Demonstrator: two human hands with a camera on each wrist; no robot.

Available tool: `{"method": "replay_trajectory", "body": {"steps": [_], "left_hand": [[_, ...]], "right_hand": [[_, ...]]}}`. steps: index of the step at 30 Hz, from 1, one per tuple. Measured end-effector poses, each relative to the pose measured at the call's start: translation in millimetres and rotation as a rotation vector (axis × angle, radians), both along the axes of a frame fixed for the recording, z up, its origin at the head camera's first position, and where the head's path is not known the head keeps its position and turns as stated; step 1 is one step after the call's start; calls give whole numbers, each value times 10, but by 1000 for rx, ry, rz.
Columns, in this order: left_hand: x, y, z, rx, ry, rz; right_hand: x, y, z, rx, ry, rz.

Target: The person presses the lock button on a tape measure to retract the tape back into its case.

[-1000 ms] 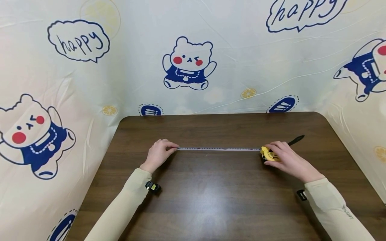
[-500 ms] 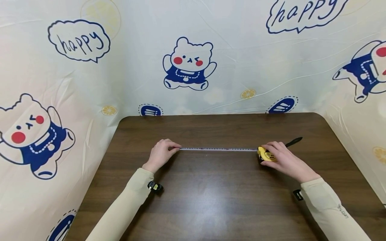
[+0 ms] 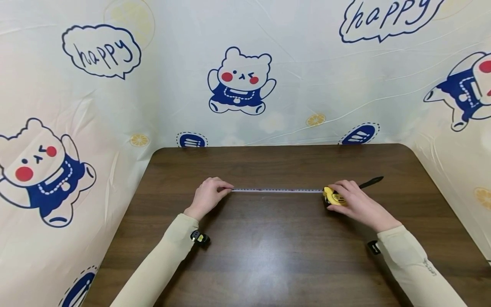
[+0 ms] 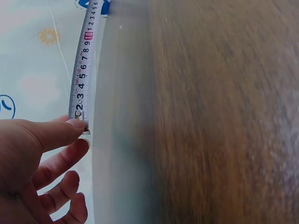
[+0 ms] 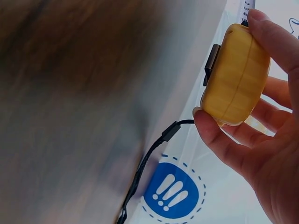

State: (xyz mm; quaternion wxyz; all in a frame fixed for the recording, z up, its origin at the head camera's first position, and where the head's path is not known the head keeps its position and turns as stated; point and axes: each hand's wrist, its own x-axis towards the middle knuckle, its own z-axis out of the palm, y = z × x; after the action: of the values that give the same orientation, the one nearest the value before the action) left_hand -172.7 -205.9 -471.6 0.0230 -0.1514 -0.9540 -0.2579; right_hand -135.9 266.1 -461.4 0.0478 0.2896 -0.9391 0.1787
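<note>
Between the two hands a white measuring blade (image 3: 276,190) stretches straight across, drawn out of a yellow tape measure (image 3: 333,197). My left hand (image 3: 209,197) pinches the blade's end between thumb and forefinger; the left wrist view shows the first numbers on the blade (image 4: 83,70) just past the thumb, the other fingers loosely curled. My right hand (image 3: 358,204) grips the yellow case (image 5: 237,74), thumb on one side and fingers on the other. From the case trails a black wrist strap (image 3: 371,182), hanging down in the right wrist view. A dark clip shows on the case's side.
Under the hands is a brown wooden table (image 3: 261,256) with rounded far corners. A pale curtain (image 3: 307,64) printed with bears, lemon slices and the word happy surrounds it at the back and both sides.
The hands have drawn slightly closer: the right has moved left with the tape measure, the left a little to the right. The visible stretch of blade is shorter.
</note>
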Motion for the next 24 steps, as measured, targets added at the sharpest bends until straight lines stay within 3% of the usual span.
{"method": "replay_trajectory", "body": {"steps": [24], "left_hand": [[7, 231, -27, 13, 7, -54]], "right_hand": [[-37, -184, -12, 10, -43, 15]]}}
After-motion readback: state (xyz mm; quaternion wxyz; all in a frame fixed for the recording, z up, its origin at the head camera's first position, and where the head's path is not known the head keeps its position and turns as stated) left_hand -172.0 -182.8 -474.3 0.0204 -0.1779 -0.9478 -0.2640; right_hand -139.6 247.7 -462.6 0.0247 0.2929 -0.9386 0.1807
